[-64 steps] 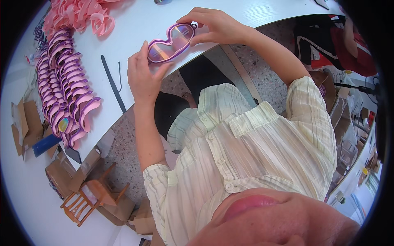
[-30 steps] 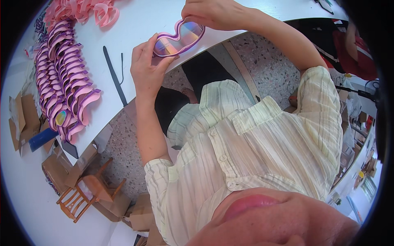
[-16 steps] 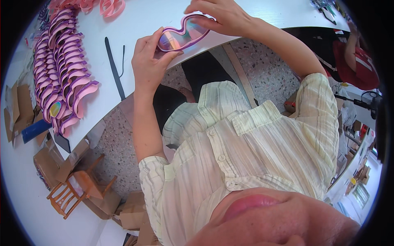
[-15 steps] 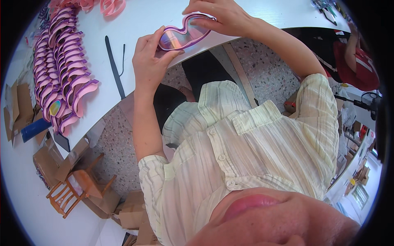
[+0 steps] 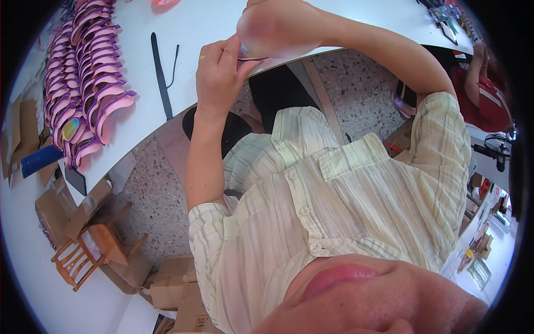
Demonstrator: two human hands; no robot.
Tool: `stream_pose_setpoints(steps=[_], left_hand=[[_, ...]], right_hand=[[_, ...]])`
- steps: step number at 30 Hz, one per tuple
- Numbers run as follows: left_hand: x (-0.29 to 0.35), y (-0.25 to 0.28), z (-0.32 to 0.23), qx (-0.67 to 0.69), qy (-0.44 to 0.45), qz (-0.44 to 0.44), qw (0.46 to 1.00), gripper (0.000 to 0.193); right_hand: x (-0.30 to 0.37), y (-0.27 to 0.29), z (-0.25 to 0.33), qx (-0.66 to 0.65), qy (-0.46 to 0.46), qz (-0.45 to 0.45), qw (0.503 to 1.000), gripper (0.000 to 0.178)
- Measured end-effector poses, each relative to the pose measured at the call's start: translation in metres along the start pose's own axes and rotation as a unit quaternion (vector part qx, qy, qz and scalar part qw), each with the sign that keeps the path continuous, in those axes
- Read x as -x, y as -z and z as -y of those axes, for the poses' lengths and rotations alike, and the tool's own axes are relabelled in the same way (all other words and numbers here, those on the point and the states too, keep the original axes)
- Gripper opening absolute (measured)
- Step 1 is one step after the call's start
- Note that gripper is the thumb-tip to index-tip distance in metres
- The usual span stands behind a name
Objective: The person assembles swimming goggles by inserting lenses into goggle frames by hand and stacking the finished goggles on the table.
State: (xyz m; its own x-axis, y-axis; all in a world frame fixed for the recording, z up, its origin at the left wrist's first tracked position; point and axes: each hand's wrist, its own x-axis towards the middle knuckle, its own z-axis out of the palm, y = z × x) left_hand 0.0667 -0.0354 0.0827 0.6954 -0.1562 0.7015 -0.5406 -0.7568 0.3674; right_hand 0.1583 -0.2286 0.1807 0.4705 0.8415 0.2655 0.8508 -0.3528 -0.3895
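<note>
My left hand (image 5: 218, 75) is closed on ski-style goggles (image 5: 248, 54) near the front edge of the white table (image 5: 133, 50). Only a small strip of shiny lens and purple rim shows past its fingers. My right hand (image 5: 278, 26) is over the goggles and covers most of them. It is smeared by motion and its fingers are hidden, so its grip does not show. To the left lies a thin black strip (image 5: 161, 78) with a narrower dark strand beside it.
Rows of pink and purple goggle frames (image 5: 103, 67) line the table's left side. Near them are a blue cylinder (image 5: 40, 161) and a dark flat device (image 5: 76, 181). A wooden chair (image 5: 100, 250) and cardboard boxes (image 5: 169, 284) stand below. A person in red (image 5: 484, 100) is at the right.
My right hand has swung over the goggles, hiding most of the lens that showed before. The left hand keeps its hold. The whole view has shifted slightly.
</note>
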Motion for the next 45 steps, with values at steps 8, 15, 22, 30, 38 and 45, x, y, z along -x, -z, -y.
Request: stream_pose_setpoints(steps=[8, 15, 22, 30, 38, 45], left_hand=[[0.0, -0.001, 0.006, 0.032, -0.008, -0.027, 0.999, 0.065], [0.0, 0.0, 0.005, 0.032, -0.011, -0.013, 0.999, 0.065], [0.0, -0.001, 0.005, 0.02, -0.02, -0.014, 1.0, 0.066], [-0.002, 0.004, 0.004, -0.013, -0.008, 0.009, 1.0, 0.064], [-0.006, 0.01, 0.0, 0.076, 0.11, 0.017, 0.991, 0.065], [-0.012, 0.016, 0.006, 0.143, 0.195, 0.081, 0.967, 0.064]], right_hand=[[0.013, -0.008, 0.002, 0.047, 0.044, -0.104, 0.993, 0.017], [0.035, 0.016, -0.004, 0.034, -0.044, -0.065, 0.996, 0.014], [0.031, 0.02, -0.01, 0.035, -0.081, -0.046, 0.995, 0.013], [0.031, 0.013, -0.015, -0.023, -0.084, -0.049, 0.995, 0.013], [0.05, -0.013, -0.013, 0.065, 0.021, -0.207, 0.976, 0.019], [0.04, 0.002, 0.009, 0.27, 0.243, -0.102, 0.926, 0.02]])
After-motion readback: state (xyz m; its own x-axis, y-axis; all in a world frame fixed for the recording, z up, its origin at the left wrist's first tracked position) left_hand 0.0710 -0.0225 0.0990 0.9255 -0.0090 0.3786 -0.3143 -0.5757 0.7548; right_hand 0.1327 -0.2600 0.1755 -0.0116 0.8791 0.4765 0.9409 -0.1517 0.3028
